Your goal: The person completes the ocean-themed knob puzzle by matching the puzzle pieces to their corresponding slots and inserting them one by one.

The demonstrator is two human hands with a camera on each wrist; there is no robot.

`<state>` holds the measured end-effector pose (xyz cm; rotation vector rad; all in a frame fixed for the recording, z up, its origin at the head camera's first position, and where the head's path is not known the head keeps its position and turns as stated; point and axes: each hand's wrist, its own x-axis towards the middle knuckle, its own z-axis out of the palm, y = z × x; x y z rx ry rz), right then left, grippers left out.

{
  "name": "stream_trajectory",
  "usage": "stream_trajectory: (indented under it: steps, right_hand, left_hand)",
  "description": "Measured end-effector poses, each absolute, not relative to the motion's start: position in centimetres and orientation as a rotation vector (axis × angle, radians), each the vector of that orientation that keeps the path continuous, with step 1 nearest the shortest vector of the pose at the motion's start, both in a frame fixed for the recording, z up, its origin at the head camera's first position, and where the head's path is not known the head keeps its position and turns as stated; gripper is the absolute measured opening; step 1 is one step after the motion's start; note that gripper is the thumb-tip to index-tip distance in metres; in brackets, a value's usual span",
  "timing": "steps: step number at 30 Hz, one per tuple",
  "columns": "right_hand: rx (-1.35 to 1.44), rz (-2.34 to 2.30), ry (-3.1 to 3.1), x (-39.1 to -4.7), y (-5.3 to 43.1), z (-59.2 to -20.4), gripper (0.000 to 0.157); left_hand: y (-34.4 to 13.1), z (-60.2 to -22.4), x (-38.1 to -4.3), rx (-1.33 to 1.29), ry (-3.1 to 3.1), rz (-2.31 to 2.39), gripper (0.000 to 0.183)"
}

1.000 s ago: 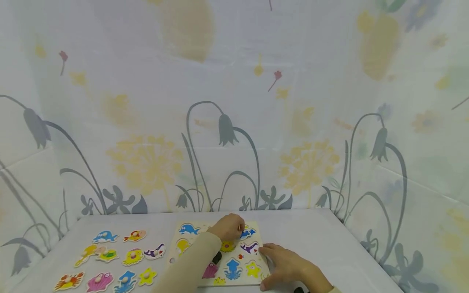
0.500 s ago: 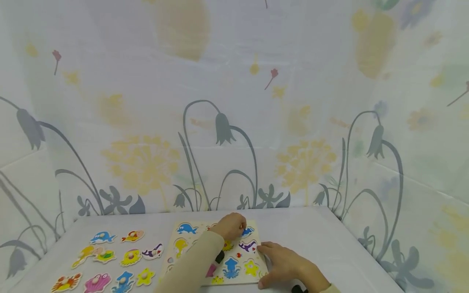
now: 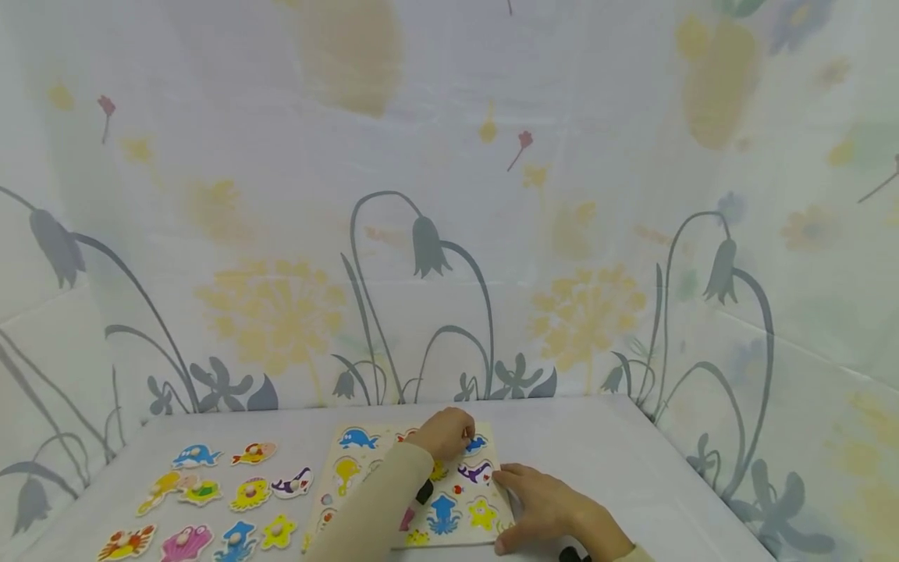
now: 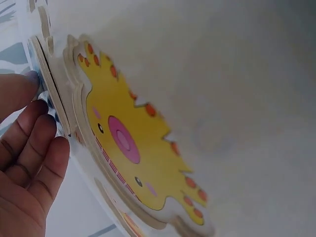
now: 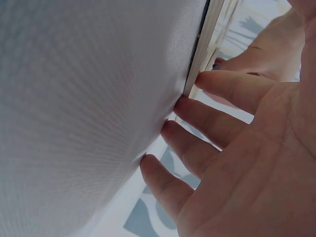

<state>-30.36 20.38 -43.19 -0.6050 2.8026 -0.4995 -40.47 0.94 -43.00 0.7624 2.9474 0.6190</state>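
Note:
In the head view my left hand reaches over the cream puzzle board to its far right corner. There it pinches the knob of a blue sea-animal puzzle piece. The left wrist view shows the thumb and fingertips at the knob, with the piece's wooden edge beside a yellow sea-creature picture on the board; whether the piece lies fully in its recess I cannot tell. My right hand rests along the board's right edge, fingers spread and fairly straight, fingertips touching board and cloth in the right wrist view.
Several knobbed pieces lie left of the board, among them a blue whale, a crab, a pink shell-like piece and a yellow star. A patterned curtain stands behind the white tabletop.
The head view has shifted slightly. My left hand stays at the far right corner with the blue piece and has barely moved; my right hand keeps its place at the board's edge.

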Motion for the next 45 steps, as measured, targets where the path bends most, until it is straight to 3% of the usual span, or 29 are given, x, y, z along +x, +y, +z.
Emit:
stream_trajectory:
  steps: [45]
  right_hand:
    - [-0.629, -0.474, 2.821, -30.5, 20.37, -43.34, 0.095]
  left_hand:
    - [1.34, -42.4, -40.89, 0.769, 3.004, 0.454, 0.004]
